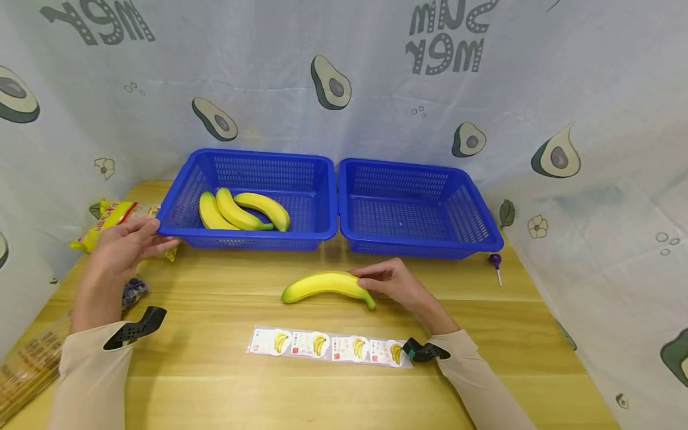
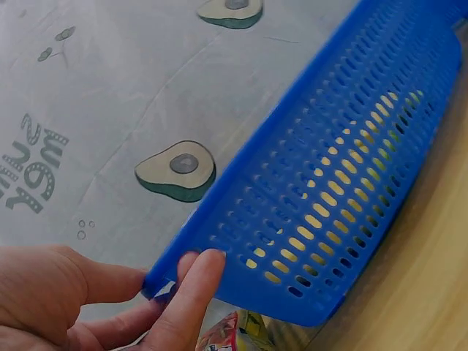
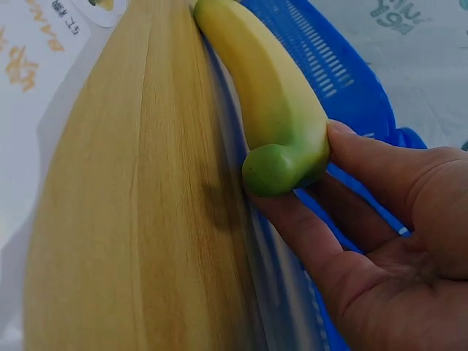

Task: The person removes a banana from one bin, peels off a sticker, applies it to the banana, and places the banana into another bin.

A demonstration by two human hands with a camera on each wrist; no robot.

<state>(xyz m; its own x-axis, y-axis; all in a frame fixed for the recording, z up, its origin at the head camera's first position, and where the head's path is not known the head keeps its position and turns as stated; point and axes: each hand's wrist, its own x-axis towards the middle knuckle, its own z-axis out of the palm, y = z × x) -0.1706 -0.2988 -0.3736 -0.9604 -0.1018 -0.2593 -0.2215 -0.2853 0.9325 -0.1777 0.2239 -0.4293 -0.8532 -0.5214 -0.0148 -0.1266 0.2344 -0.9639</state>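
In the head view my right hand [image 1: 391, 280] pinches a yellow banana [image 1: 325, 284] near its green stem end, over the middle of the table. The right wrist view shows thumb and fingers on either side of the banana [image 3: 274, 95]. My left hand [image 1: 125, 245] grips the front left corner of the left blue basket [image 1: 252, 237]. In the left wrist view, thumb and fingers pinch the rim of that basket [image 2: 241, 212]. Several bananas [image 1: 242, 214] lie inside it. A strip of stickers with banana pictures [image 1: 328, 347] lies in front of the held banana.
A second blue basket [image 1: 424, 245] stands right against the first. A purple lollipop [image 1: 495, 261] lies at its right. Left of the baskets are a yellow packet [image 1: 102, 226], a dark wrapped item [image 1: 134, 291] and a long brown package [image 1: 37, 358]. A printed curtain [image 1: 279, 77] hangs behind.
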